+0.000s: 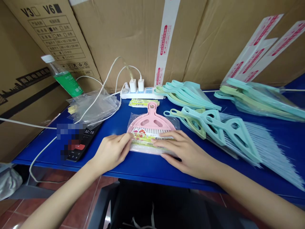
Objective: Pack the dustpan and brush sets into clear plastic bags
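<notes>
Head cam: pink set [150,117] mostly in bag [145,150]. L hand [111,151] pinches bag, 9 o'clock; R hand [190,156] fingers apart. Brushes [241,140], 2 o'clock, unbagged.

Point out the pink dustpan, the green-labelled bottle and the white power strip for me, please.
Pink dustpan [138,122]: head view, on the left side of its pan.
Green-labelled bottle [69,83]: head view, on its label.
White power strip [126,95]: head view, on its left end.
</notes>
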`<state>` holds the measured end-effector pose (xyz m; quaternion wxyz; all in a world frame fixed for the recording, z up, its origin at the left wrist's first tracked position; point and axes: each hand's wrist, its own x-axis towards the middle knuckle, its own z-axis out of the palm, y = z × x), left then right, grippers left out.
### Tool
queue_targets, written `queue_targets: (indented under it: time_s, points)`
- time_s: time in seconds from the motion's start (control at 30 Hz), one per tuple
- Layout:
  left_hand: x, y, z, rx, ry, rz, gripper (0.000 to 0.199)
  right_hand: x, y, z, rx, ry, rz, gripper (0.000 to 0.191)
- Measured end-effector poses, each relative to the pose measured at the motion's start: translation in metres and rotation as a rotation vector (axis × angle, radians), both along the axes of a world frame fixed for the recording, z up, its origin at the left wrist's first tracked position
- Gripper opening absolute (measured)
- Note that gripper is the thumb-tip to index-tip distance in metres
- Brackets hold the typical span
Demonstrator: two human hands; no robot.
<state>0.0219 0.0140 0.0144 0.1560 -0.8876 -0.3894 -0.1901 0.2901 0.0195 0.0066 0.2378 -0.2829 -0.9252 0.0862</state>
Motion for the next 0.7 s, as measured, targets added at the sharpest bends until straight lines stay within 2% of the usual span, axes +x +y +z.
queue_targets:
  time_s: [0.2,0.4,0.7]
  points:
    - [-0.0002,0.0009,0.0005,0.031,-0.007,-0.027,0.02,0.0007,0.0005,0.0015,0.002,-0.006,0.008,0.032]
    - [-0.0033,0.0008,-0.0008,-0.028,0.029,-0.11,0.033,0.0005,0.0,0.0016,-0.013,0.008,0.016,0.035]
    - [0.001,0.0009,0.0021,-0.017,0.089,-0.076,0.034,0.0008,0.0006,0.0011,-0.019,0.014,0.013,0.034]
